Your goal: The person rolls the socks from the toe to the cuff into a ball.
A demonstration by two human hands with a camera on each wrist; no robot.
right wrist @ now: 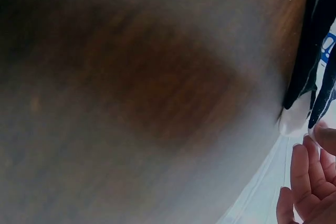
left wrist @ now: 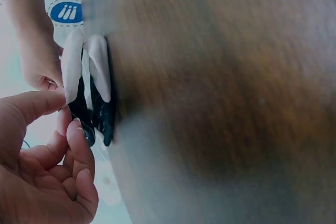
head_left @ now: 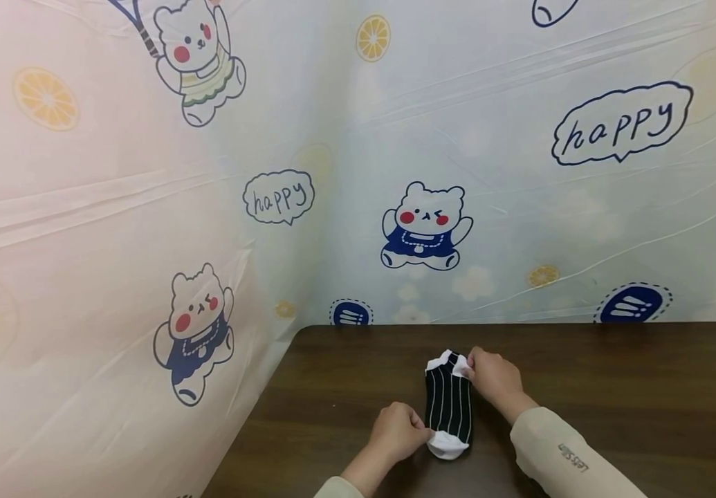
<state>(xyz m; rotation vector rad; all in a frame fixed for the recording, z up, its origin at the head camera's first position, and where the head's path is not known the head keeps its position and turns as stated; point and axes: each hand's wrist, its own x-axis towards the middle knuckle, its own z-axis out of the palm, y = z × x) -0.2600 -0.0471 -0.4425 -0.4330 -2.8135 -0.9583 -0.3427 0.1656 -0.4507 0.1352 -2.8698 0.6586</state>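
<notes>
A pair of black socks (head_left: 447,401) with thin white stripes and white toes and cuffs lies lengthwise, one sock over the other. My left hand (head_left: 398,432) pinches the upper sock's edge beside the white toe, between thumb and index finger. At the far end, my right hand (head_left: 496,379) pinches the white cuff at its right corner. Seen side-on in the left wrist view, the upper sock's toe (left wrist: 72,66) stands slightly apart from the lower sock's toe (left wrist: 98,66). The right wrist view shows the fingertips (right wrist: 319,135) of my right hand on the upper layer.
The socks are on a dark brown wooden table (head_left: 333,387). Behind its far edge and along its left side hangs a pale printed cloth (head_left: 494,228) with bears, orange slices and lettering. Light sleeves (head_left: 569,456) cover both forearms.
</notes>
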